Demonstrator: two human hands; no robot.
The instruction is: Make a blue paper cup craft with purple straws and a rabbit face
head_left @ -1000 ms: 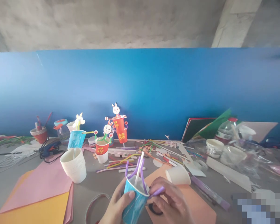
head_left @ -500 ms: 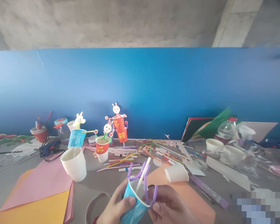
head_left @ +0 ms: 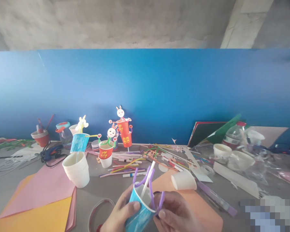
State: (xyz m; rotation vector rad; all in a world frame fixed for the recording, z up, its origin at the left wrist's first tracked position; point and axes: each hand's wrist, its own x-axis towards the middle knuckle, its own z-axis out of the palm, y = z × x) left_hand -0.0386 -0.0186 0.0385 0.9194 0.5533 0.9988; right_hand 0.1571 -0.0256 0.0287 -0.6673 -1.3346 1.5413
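My left hand (head_left: 123,209) is wrapped round a blue-painted paper cup (head_left: 139,215), tilted with its mouth up and towards the right. A white straw (head_left: 148,180) stands up out of the cup. Purple pipe cleaners (head_left: 150,190) rise from the inside and bend at the rim. At the rim's right side, my right hand (head_left: 175,211) pinches the bent end of a purple pipe cleaner between thumb and fingers. The cup's lower end runs out of view.
White stacked cups (head_left: 76,170) and rabbit figures on cups (head_left: 105,149) stand at left. Straws and markers (head_left: 135,175) lie scattered behind. A white cup (head_left: 183,179) lies sideways on orange paper (head_left: 203,206). Pink paper (head_left: 43,187) lies left; a plastic bottle (head_left: 233,135) stands right.
The pinched purple pipe cleaner end has shifted slightly to the right, and my right fingers have turned a little at the rim. My left hand keeps its hold on the cup.
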